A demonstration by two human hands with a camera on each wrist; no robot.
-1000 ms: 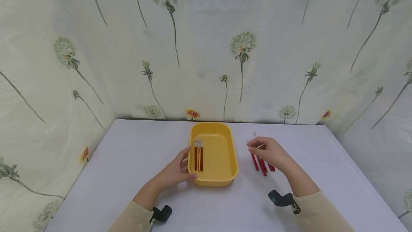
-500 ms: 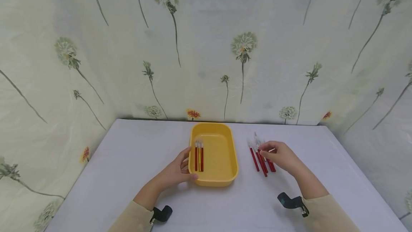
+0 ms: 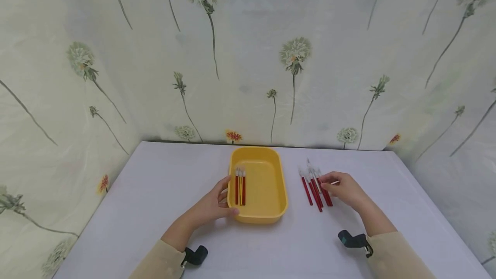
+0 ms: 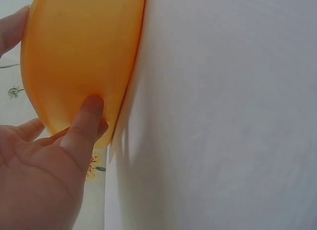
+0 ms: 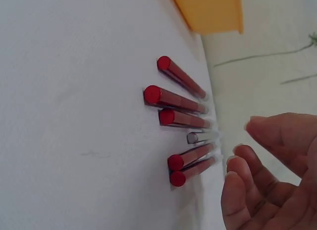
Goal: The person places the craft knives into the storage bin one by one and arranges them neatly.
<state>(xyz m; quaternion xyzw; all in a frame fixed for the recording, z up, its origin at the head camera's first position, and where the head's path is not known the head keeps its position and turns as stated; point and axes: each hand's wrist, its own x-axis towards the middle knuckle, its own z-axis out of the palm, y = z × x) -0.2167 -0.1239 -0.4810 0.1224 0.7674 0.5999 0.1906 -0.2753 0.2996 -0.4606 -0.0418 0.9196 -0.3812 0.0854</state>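
Observation:
A yellow tray (image 3: 267, 197) stands on the table, held at its near-left corner by my left hand (image 3: 211, 203). In the left wrist view its fingers (image 4: 88, 116) press the outer wall, while another digit reaches the rim. Inside lie two red pens (image 3: 244, 190) with whitish tips, a slim yellow one (image 3: 240, 190) between them. Right of the tray, several red pens (image 3: 307, 192) lie fanned out. My right hand (image 3: 345, 188) hovers at their right side; its thumb and fingers are apart with nothing between them. A clear pen (image 5: 200, 137) lies among the red ones.
The white table (image 3: 174, 175) ends at a back edge against a flower-printed cloth (image 3: 248, 55), which also hangs along both sides. Black wrist cameras (image 3: 196, 255) are strapped to both forearms.
My right hand has moved to the right and slightly nearer across the pens, uncovering those on the left of the group. The left hand and the tray stay in place.

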